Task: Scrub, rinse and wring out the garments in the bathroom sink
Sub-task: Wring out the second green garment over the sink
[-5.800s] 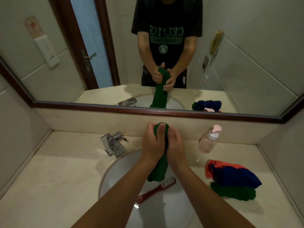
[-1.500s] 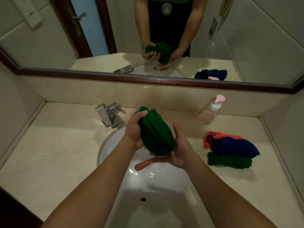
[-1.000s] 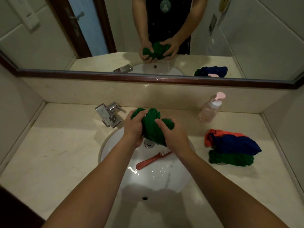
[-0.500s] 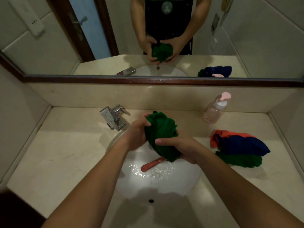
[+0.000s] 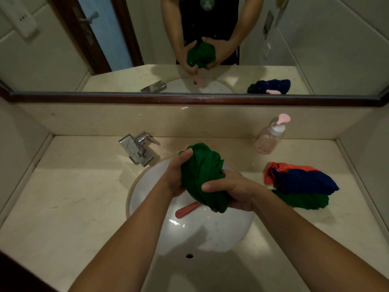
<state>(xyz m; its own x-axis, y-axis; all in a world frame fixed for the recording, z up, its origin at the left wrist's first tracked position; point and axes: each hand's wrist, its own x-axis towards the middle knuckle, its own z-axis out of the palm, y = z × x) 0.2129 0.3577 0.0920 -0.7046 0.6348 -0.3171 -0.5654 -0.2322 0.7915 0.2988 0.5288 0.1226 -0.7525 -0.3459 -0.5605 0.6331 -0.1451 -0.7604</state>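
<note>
Left hand (image 5: 176, 175): in the head view we grip the upper left side of the green garment (image 5: 202, 175), our fingers curled into the cloth and one digit pressing in near its top fold.
Right hand (image 5: 233, 190): we clutch the lower right part of the same garment, with our thumb lying across the front of the cloth and the other fingers wrapped beneath it.
Green garment: we hold it bunched into a thick, wrinkled roll between both hands, raised above the basin. Its top end points toward the back wall and its lower end hangs down by our right palm.
Sink (image 5: 210, 232): a round white basin set into the counter (image 5: 73, 197), directly below the garment. We see water droplets and glare on its surface, and a small dark hole in the near wall.
Brush (image 5: 187, 209): its red handle lies inside the basin, and the garment covers its far end.
Faucet (image 5: 137, 148): a chrome fitting on the counter behind the left side of the basin, angled toward the bowl.
Soap bottle (image 5: 270, 137): a clear bottle with a pink pump top, upright against the back wall to the right of our hands.
Pile of garments (image 5: 305, 182): it lies on the counter right of the basin, with a dark blue piece on top, orange showing at its left edge and green beneath.
Mirror (image 5: 63, 49): it runs along the wall above a dark wooden frame. In it we see our own arms and the green bundle, the faucet, the pile and a door.
</note>
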